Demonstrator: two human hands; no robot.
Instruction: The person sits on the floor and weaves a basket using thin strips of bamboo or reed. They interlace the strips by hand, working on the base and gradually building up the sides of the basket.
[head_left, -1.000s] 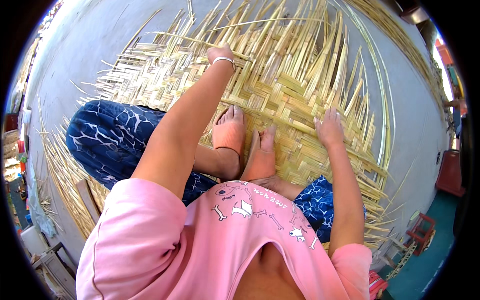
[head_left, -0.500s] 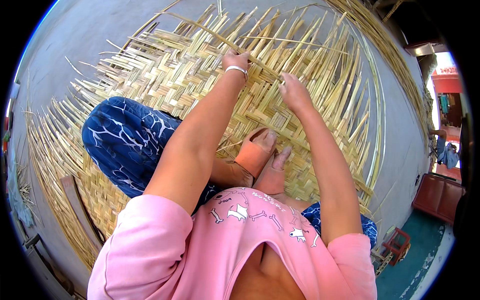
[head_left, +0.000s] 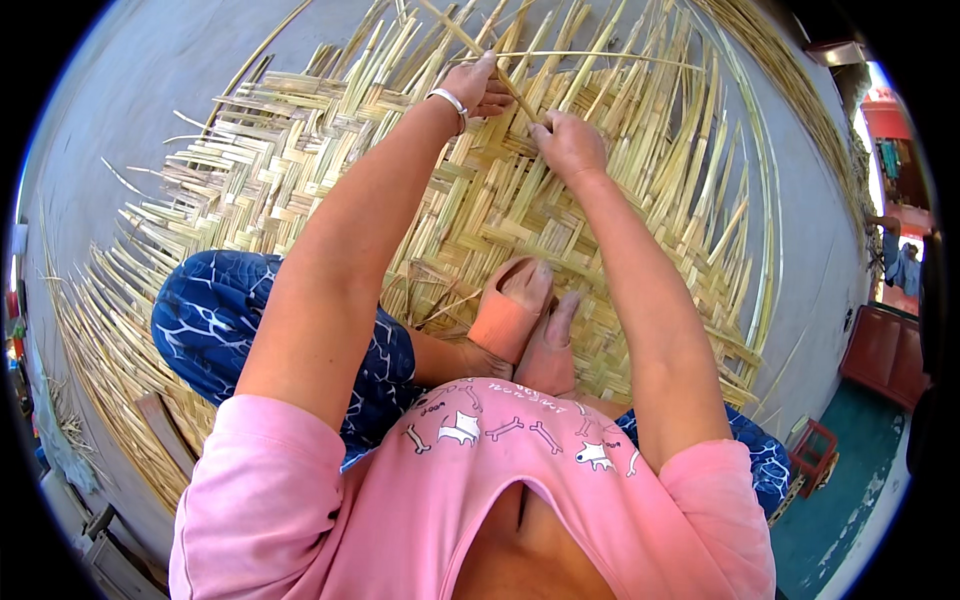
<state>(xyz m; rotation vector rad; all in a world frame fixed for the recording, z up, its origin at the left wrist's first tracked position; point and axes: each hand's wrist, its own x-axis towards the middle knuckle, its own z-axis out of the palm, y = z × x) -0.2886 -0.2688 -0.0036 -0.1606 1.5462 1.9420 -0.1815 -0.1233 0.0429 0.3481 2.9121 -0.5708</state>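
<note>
A large mat of split cane-like strips (head_left: 545, 235), woven in a diagonal pattern, lies under my feet, its loose ends fanning outward. My right hand (head_left: 572, 146) is closed on the lower end of a long narrow strip (head_left: 519, 99) raised over the mat's far part. Higher along the same strip is my left hand (head_left: 474, 86), with a white bangle at the wrist. Its thumb lies against the strip, while the other fingers stretch loosely below. A thin loose strip (head_left: 610, 55) lies crosswise over the far ends.
My feet in orange sandals (head_left: 505, 318) rest on the mat. A bundle of long strips (head_left: 790, 85) lies on the grey floor at far right. A flat wooden piece (head_left: 165, 430) is at left. A dark red seat (head_left: 880, 355) and a small red frame (head_left: 815, 452) stand at right.
Both hands have moved farther away, and the right also leftward, bringing them nearer each other with the strip. The strip now slants more steeply, and the left hand's fingers have loosened.
</note>
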